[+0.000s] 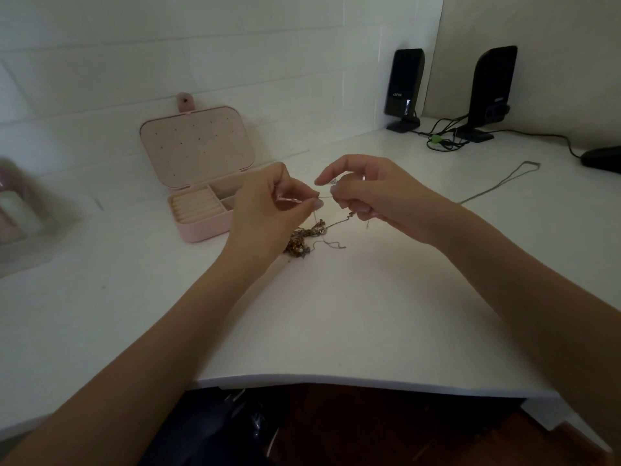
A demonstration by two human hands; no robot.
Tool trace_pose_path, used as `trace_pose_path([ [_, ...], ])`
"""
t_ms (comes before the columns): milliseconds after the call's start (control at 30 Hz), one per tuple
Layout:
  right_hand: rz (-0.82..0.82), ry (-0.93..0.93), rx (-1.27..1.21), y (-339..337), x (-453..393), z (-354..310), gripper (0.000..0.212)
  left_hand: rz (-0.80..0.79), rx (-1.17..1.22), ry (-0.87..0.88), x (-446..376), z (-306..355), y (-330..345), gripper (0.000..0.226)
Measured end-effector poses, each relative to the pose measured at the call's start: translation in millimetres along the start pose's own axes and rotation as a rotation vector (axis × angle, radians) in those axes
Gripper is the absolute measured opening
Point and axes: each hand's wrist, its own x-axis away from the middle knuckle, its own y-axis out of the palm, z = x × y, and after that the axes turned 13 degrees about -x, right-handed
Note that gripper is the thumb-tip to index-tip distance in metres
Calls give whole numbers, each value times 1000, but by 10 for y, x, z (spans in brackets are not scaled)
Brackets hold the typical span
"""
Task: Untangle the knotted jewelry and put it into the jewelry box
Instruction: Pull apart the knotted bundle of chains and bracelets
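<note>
A knotted heap of gold and silver jewelry (304,238) lies on the white desk (336,314). Above it, my left hand (268,206) and my right hand (373,193) each pinch a thin chain (325,197) stretched between their fingertips; its strands trail down into the heap. The pink jewelry box (198,173) stands open just left of my left hand, lid upright, with ring rolls and small compartments showing. A separate thin chain (497,185) lies stretched out on the desk to the right.
Two black speakers (405,89) (492,92) with cables (443,139) stand at the back right, beside a dark mouse (601,158). A blurred pink and white object (20,203) sits at the far left. The desk's front edge curves near me.
</note>
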Motion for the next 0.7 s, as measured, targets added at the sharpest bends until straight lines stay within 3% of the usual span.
trace_pose_path([
  [133, 28, -23, 154, 18, -5, 8, 17, 45, -116, 85, 15, -6, 3, 53],
  [467, 1, -98, 293, 28, -25, 62, 11, -41, 173, -111, -39, -14, -19, 50],
  [700, -41, -84, 338, 66, -15, 97, 6, -102, 222, -217, -52, -43, -20, 44],
])
